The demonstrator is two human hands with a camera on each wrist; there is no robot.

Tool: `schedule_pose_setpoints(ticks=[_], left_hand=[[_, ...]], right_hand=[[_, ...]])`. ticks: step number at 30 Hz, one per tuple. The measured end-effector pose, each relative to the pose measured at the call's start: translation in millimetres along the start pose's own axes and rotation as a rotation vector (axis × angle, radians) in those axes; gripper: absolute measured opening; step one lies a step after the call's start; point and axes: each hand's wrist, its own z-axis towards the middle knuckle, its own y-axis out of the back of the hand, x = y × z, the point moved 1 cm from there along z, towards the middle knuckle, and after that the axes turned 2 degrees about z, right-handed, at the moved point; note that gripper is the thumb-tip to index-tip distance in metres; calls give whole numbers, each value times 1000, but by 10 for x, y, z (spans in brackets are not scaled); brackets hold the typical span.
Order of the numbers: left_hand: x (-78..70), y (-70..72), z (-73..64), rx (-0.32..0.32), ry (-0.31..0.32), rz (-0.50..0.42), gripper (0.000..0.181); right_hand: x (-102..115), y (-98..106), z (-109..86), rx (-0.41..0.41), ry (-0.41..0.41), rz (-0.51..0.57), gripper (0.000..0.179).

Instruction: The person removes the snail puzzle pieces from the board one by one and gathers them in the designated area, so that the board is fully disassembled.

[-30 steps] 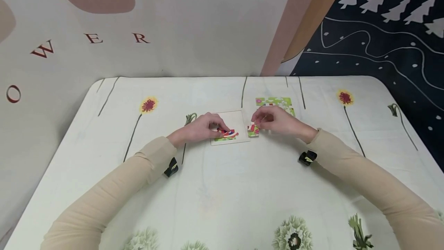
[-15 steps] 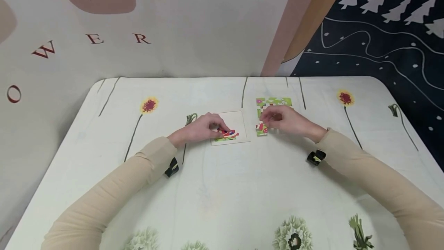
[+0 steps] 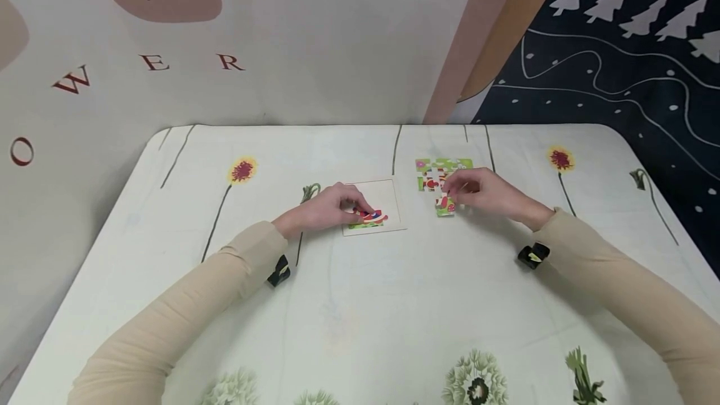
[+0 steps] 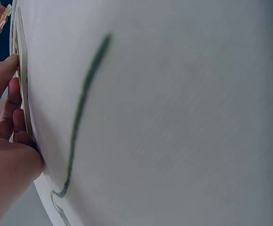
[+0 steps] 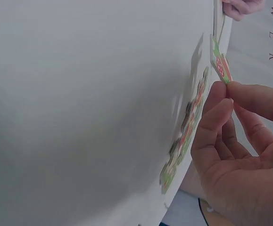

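My left hand (image 3: pixel 333 206) is over the thin puzzle board (image 3: pixel 386 200), its thumb and forefinger at a red, white and blue jigsaw piece (image 3: pixel 375 215). Below that piece, a green strip (image 3: pixel 367 225) shows along the board's near side. My right hand (image 5: pixel 249 136) pinches another jigsaw piece (image 5: pixel 221 63), green and red with white dots, between thumb and fingertips. This piece is raised over the table, tilted, just in front of a group of green and red jigsaw pieces (image 3: pixel 433 175). The right hand covers part of that group.
The table (image 3: pixel 360 305) has a white cloth printed with flowers. A pale wall hanging (image 3: pixel 337 36) with letters rises behind it. At the right is a dark cloth (image 3: pixel 607 80) with printed white trees.
My right hand has moved right with the jigsaw piece, away from the board and toward the group, uncovering more of the group's left side. My left hand has stayed in place.
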Motion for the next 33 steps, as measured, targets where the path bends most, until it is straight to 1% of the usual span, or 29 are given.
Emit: schedule_pose_setpoints(ticks=[6, 12, 17, 22, 33], left_hand=[[7, -5, 4, -2, -6, -8, 17], [-3, -7, 0, -12, -15, -4, 18], [5, -8, 2, -16, -33, -7, 18], [7, -7, 0, -13, -32, -7, 17], [15, -1, 10, -3, -34, 2, 17]], right_hand=[[-29, 81, -82, -27, -14, -16, 21], [-73, 176, -144, -59, -71, -48, 20], [-104, 227, -183, -73, -118, -42, 20], [-145, 259, -213, -81, -150, -37, 19], [-278, 302, -226, -85, -181, -29, 21]])
